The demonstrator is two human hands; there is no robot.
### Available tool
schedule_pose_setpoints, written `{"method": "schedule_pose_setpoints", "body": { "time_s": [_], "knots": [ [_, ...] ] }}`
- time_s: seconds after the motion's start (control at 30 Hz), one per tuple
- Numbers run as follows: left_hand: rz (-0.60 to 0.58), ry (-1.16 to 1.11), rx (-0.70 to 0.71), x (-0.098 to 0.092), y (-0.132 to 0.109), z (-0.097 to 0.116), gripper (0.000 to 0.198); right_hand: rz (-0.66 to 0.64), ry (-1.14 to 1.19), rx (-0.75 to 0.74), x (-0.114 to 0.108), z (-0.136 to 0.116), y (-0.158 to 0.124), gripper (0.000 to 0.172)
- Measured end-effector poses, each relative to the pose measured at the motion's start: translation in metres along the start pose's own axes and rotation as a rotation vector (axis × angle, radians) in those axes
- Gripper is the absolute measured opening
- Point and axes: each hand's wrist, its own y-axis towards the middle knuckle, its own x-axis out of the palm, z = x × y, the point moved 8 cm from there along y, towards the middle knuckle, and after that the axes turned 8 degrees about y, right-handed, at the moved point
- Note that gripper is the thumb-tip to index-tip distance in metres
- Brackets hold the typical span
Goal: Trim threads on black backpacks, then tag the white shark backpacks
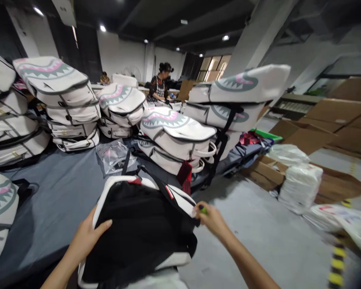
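Observation:
A white backpack with a black back panel (138, 228) lies on the grey table (60, 196) in front of me. My left hand (88, 237) grips its left edge, thumb lying across the black panel. My right hand (212, 218) is closed at the bag's right edge, pinching a small green thing (202, 209) beside the white trim. Black straps (144, 170) trail off the far end of the bag.
Stacks of white backpacks with shark-mouth prints (180, 136) crowd the table's far side and left. A clear plastic bag (114, 154) lies between them. Cardboard boxes (303, 134) and white bundles (301, 184) sit on the floor at right. A person (159, 86) works at the back.

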Motion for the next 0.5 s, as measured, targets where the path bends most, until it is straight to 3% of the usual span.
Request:
{"method": "schedule_pose_setpoints", "body": {
  "time_s": [0.03, 0.1, 0.17, 0.23, 0.3, 0.37, 0.43, 0.5],
  "knots": [
    [0.000, 0.009, 0.011, -0.002, 0.001, 0.003, 0.076, 0.103, 0.121, 0.084, -0.020, 0.025, 0.000, 0.012],
    [-0.003, 0.044, -0.002, -0.004, 0.006, 0.004, 0.076, 0.140, 0.216, 0.214, -0.033, 0.070, -0.005, 0.025],
    [-0.024, 0.076, -0.054, -0.003, 0.009, 0.002, 0.078, 0.093, 0.282, 0.303, -0.017, 0.104, -0.013, 0.036],
    [-0.044, 0.086, -0.072, -0.001, 0.009, 0.004, 0.079, 0.037, 0.349, 0.324, 0.013, 0.122, -0.018, 0.043],
    [-0.042, 0.074, -0.046, -0.005, 0.004, 0.010, 0.077, -0.025, 0.398, 0.295, 0.041, 0.125, -0.022, 0.047],
    [-0.026, 0.049, -0.013, -0.017, -0.006, 0.016, 0.074, -0.095, 0.428, 0.246, 0.052, 0.119, -0.026, 0.050],
    [-0.013, 0.009, 0.006, -0.036, -0.018, 0.022, 0.070, -0.145, 0.443, 0.194, 0.039, 0.108, -0.031, 0.047],
    [0.005, -0.040, 0.027, -0.060, -0.024, 0.040, 0.064, -0.088, 0.383, 0.159, 0.000, 0.096, -0.033, 0.045]
  ]
}}
